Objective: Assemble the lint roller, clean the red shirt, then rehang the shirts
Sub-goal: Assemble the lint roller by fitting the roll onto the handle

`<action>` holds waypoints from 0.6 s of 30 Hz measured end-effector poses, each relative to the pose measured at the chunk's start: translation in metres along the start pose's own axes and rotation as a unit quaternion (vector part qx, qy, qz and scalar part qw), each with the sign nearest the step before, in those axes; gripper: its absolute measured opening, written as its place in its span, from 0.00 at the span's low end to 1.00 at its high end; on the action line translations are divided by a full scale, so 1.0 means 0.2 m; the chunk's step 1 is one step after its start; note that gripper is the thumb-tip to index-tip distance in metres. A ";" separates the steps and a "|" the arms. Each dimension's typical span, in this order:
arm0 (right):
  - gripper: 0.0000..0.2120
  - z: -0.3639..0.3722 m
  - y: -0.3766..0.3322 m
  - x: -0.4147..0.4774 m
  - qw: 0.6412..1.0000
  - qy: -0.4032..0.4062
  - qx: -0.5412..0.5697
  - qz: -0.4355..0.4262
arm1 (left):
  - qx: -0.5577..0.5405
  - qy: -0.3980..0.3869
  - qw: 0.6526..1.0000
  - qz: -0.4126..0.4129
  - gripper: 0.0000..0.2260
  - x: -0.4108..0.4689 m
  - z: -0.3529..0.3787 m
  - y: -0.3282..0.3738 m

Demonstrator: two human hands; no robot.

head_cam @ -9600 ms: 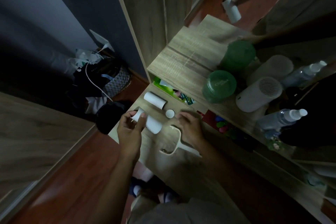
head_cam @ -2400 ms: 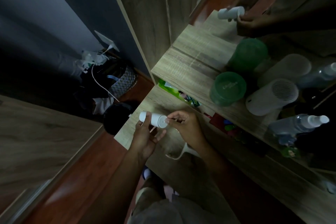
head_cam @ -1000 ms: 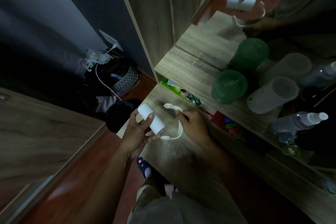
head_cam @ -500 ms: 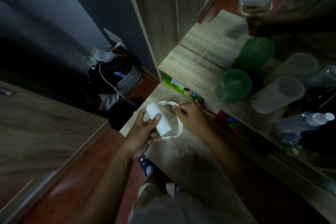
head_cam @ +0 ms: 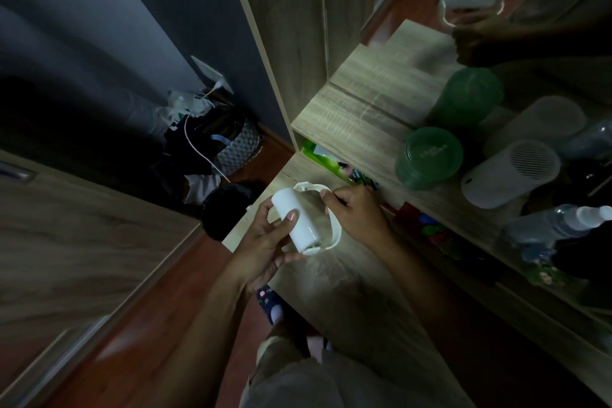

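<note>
My left hand [head_cam: 265, 245] grips a white lint roll [head_cam: 296, 220] above the wooden desk [head_cam: 344, 285], thumb across its side. A white curved roller frame [head_cam: 334, 228] arches over the roll, with one end at the roll's near end and the other at its far end. My right hand [head_cam: 356, 215] pinches the frame near its far end. A mirror at the top right repeats the roll and both hands [head_cam: 472, 2]. No red shirt is in view.
On the raised shelf [head_cam: 357, 109] stand a green lidded jar [head_cam: 429, 157], a white cylindrical device [head_cam: 510, 172] and a spray bottle [head_cam: 559, 225]. A green packet [head_cam: 326, 161] lies under the shelf. A basket with cables [head_cam: 231, 146] sits on the floor to the left.
The frame, held beside the roll a second ago, now sits arched over the roll with its ends at both ends of the roll. Both hands stayed over the desk.
</note>
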State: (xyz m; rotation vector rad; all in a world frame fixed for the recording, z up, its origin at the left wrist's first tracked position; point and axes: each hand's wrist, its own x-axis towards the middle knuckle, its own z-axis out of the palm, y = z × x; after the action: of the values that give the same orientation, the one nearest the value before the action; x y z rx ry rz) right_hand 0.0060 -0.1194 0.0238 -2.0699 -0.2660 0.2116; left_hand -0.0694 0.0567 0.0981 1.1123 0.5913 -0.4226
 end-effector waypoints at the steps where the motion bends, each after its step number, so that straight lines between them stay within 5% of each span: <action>1: 0.26 0.00 0.00 0.00 1.000 -0.001 -0.002 0.002 | 0.000 0.001 1.000 -0.003 0.21 -0.01 0.00 -0.01; 18: 0.22 0.02 -0.05 -0.07 0.997 -0.060 -0.009 0.049 | 0.168 -0.042 0.985 -0.019 0.20 -0.05 -0.04 -0.02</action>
State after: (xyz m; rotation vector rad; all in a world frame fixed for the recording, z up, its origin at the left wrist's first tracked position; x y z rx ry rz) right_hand -0.0095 -0.1150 0.0301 -2.0925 -0.2406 0.3962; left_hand -0.0822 0.0621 0.0988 1.3986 0.4766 -0.6153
